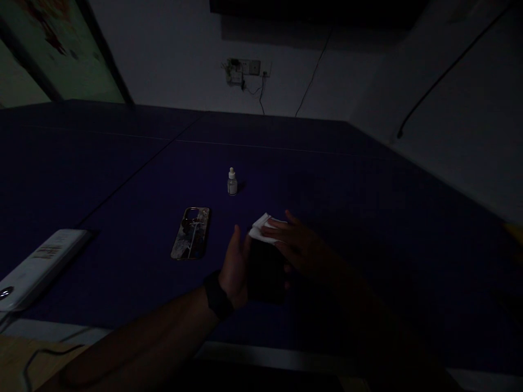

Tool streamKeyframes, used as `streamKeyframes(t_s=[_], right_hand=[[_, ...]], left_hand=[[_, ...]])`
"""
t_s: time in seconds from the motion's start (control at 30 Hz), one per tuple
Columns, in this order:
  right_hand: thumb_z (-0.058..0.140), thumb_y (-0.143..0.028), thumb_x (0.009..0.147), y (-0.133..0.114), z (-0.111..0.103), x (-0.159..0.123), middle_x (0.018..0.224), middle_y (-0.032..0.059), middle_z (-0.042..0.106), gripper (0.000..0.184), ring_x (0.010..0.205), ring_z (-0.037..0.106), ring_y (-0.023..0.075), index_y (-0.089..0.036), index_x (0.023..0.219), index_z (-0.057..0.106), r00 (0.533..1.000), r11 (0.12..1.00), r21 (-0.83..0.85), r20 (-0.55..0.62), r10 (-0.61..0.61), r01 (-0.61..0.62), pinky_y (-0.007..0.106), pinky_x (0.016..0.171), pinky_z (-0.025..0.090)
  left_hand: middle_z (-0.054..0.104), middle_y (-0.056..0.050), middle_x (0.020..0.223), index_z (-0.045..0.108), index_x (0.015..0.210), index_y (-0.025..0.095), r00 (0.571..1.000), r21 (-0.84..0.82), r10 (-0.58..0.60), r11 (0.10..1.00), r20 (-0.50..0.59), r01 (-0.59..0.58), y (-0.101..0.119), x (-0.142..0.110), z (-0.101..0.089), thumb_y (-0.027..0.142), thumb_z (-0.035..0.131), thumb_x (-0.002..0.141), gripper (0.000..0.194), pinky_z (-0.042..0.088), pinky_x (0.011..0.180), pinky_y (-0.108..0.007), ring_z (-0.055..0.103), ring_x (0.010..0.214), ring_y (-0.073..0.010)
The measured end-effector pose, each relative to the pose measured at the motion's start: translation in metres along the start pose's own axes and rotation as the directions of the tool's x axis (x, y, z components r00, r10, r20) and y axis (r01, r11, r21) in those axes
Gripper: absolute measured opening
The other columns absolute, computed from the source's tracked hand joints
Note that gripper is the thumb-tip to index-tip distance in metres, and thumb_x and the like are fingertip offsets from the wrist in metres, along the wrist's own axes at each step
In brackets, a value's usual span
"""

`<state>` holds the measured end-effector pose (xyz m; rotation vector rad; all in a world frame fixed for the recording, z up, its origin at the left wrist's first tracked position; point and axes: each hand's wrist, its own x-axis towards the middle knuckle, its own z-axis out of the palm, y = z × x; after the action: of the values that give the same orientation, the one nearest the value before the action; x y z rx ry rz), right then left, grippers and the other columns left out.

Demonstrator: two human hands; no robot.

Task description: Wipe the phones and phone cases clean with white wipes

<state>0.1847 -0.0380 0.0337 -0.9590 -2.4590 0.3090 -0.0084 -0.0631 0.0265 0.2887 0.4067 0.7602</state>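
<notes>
My left hand [236,269], with a dark band on its wrist, is wrapped round a black phone [266,275]. Its fingertips show at the phone's right edge. A folded white cloth [258,228] lies over the phone's far end, and my right hand [300,239] presses it there with its fingers laid on top. To the left, a patterned phone case [190,234] with a camera cutout rests flat on the blue table surface. Beyond it a small dropper bottle [232,185] with a white cap stands upright. The scene is very dark, so the phone's details are hard to see.
A long white device [43,267] with a round silver spot lies at the table's left edge, a cable near it. The blue tabletop [327,179] reaches back to a wall with a socket panel [249,67] and hanging cords.
</notes>
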Motion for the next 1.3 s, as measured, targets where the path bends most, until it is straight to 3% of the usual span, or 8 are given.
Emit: streamKeyframes(t_s=[0.1,0.23,0.47,0.63,0.83,0.97,1.1,1.3], right_hand=[[0.044,-0.016,0.102,-0.003,0.003,0.004,0.154,0.0093,0.053,0.052,0.149,0.043,0.0276,-0.024,0.153,0.048,1.000,1.000,-0.012,0.006,0.009,-0.009,0.063,0.125,0.026],[0.047,-0.013,0.099,-0.007,0.004,0.004,0.147,0.0064,0.061,0.053,0.146,0.046,0.0251,-0.028,0.150,0.052,0.994,0.996,0.035,0.066,-0.083,0.081,0.062,0.126,0.024],[0.043,-0.014,0.101,-0.003,0.005,0.002,0.150,0.0112,0.058,0.050,0.146,0.047,0.0273,-0.021,0.149,0.052,0.999,1.000,-0.028,-0.036,-0.003,0.002,0.063,0.124,0.028],[0.045,-0.011,0.098,-0.007,0.003,0.003,0.139,0.0066,0.068,0.047,0.141,0.054,0.0241,-0.025,0.140,0.061,0.993,0.994,0.040,0.045,-0.107,0.105,0.062,0.126,0.026],[0.044,-0.014,0.099,-0.004,0.001,0.001,0.146,0.0104,0.062,0.048,0.142,0.053,0.0259,-0.021,0.144,0.058,0.999,0.999,-0.033,-0.030,0.009,-0.011,0.061,0.125,0.029],[0.045,-0.012,0.098,-0.010,0.004,0.004,0.147,0.0090,0.061,0.048,0.145,0.048,0.0243,-0.021,0.144,0.059,0.993,0.995,0.017,0.066,-0.094,0.093,0.058,0.125,0.030],[0.046,-0.013,0.098,-0.004,-0.001,-0.002,0.135,0.0072,0.071,0.044,0.134,0.061,0.0232,-0.025,0.136,0.065,0.998,0.998,0.030,0.000,-0.061,0.061,0.059,0.126,0.027],[0.048,-0.012,0.098,-0.007,0.005,0.001,0.150,0.0076,0.059,0.053,0.145,0.048,0.0235,-0.025,0.149,0.054,0.999,0.999,-0.014,0.013,-0.047,0.047,0.056,0.125,0.031]], left_hand=[[0.071,-0.015,0.113,0.037,0.156,0.035,1.000,0.062,-0.001,0.998,-0.026,0.002,-0.002,0.001,0.001,0.079,0.029,0.094,0.076,0.056,0.070,-0.050,0.072,0.078,-0.0301],[0.071,-0.020,0.110,0.042,0.154,0.022,0.992,0.051,-0.041,0.998,-0.120,0.048,-0.003,0.001,0.000,0.083,0.029,0.091,0.089,0.056,0.071,-0.050,0.072,0.081,-0.0329],[0.071,-0.015,0.110,0.035,0.157,0.034,1.000,0.040,0.005,0.999,-0.015,-0.005,-0.004,-0.001,0.000,0.079,0.030,0.094,0.078,0.056,0.071,-0.049,0.072,0.079,-0.0306],[0.069,-0.021,0.119,0.044,0.153,0.018,0.995,0.004,-0.035,0.999,-0.095,0.035,-0.004,0.000,-0.002,0.082,0.032,0.092,0.089,0.054,0.085,-0.054,0.072,0.094,-0.0359],[0.071,-0.015,0.115,0.042,0.153,0.035,0.992,0.048,-0.004,0.999,-0.123,0.010,-0.002,0.001,0.003,0.080,0.027,0.094,0.075,0.055,0.076,-0.052,0.073,0.080,-0.0306],[0.071,-0.018,0.110,0.046,0.151,0.023,0.987,0.025,-0.024,0.999,-0.162,0.028,-0.002,0.001,0.004,0.081,0.026,0.093,0.085,0.055,0.075,-0.048,0.072,0.084,-0.0320],[0.072,-0.016,0.107,0.048,0.149,0.023,0.992,0.024,-0.001,1.000,-0.124,0.004,0.000,0.000,0.006,0.077,0.025,0.096,0.079,0.055,0.076,-0.048,0.071,0.077,-0.0279],[0.072,-0.015,0.103,0.047,0.149,0.027,0.986,0.035,-0.010,0.999,-0.167,0.016,-0.001,-0.001,0.006,0.078,0.028,0.094,0.077,0.055,0.074,-0.049,0.072,0.078,-0.0303]])
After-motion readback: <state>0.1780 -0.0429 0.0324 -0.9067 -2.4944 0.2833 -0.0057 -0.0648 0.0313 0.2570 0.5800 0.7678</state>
